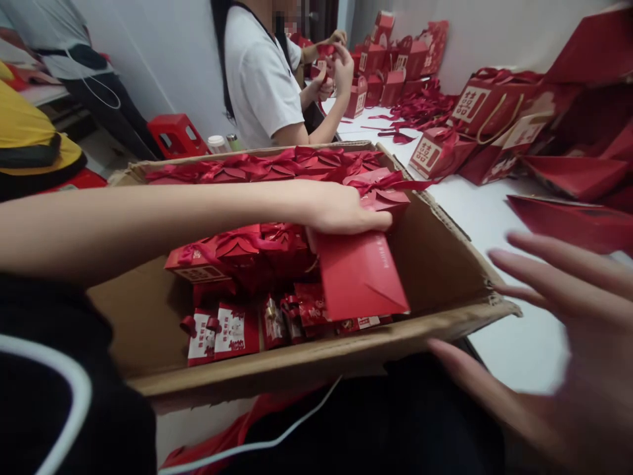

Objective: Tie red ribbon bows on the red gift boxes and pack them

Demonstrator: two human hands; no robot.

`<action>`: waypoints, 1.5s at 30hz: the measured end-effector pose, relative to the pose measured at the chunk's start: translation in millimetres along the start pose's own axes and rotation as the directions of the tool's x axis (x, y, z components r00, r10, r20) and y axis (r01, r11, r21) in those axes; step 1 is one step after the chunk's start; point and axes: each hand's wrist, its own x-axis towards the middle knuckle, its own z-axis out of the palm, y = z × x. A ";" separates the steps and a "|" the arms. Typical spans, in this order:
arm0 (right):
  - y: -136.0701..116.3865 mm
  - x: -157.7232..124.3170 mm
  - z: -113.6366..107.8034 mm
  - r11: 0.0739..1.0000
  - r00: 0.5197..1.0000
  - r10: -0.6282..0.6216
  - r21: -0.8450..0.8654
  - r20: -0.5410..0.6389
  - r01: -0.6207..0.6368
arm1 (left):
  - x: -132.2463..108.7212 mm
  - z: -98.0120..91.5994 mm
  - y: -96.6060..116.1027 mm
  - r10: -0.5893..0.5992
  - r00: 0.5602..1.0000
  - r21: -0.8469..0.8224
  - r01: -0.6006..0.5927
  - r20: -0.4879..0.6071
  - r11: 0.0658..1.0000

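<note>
Along the carton's [445,264] left half, red boxes with bows [277,165] line the far edge; nearer the left wall, one bowed box [237,249] has a pale label, print not clear. Below it, by the near edge, small red-and-white packs [237,330] with characters too small to make out.

Left hand [341,208] reaches in from the left, clamped on a red gift box [361,280], thumb across its upper part, rest of the grip hidden. Gift box is inside the carton's right half, tilted, over the packs, ribbon bow on top; large face plain red, with a short line of pale print near its right side, unreadable. It sits left of the right hand, well apart.

Past the far edge, a co-worker in a white sleeve [264,92] works red ribbon [324,49] with both hands. Loose dark-red ribbons [420,105] lie on the white surface [462,201]. Near its left edge, a small red box [435,153] reads 囍; right of that, a larger red bag [494,105] with cord handle also reads 囍.

Far right, near the carton's near right corner: right hand [568,343], blurred, fingers spread wide, thumb by the near edge; can't tell if touching.
</note>
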 end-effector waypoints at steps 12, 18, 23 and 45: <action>-4.4 62.7 59.1 0.885 0.643 0.440 -0.179 0.627 -0.430 | 18.4 101.1 -9.3 0.180 0.984 -0.870 -0.077 0.014 0.486; 23.9 64.7 55.1 0.870 0.622 0.425 -0.108 0.658 -0.480 | -5.8 176.1 -84.4 0.589 0.808 -0.269 -0.561 0.030 0.783; 14.7 67.6 61.2 0.856 0.515 0.333 -0.024 0.790 -0.517 | -0.4 209.1 -103.3 0.507 0.841 0.074 -0.527 0.186 0.847; 9.2 71.3 96.7 0.916 0.198 0.330 -0.262 0.923 -0.304 | 39.9 189.1 -78.3 0.094 0.973 -0.307 -0.025 0.210 0.952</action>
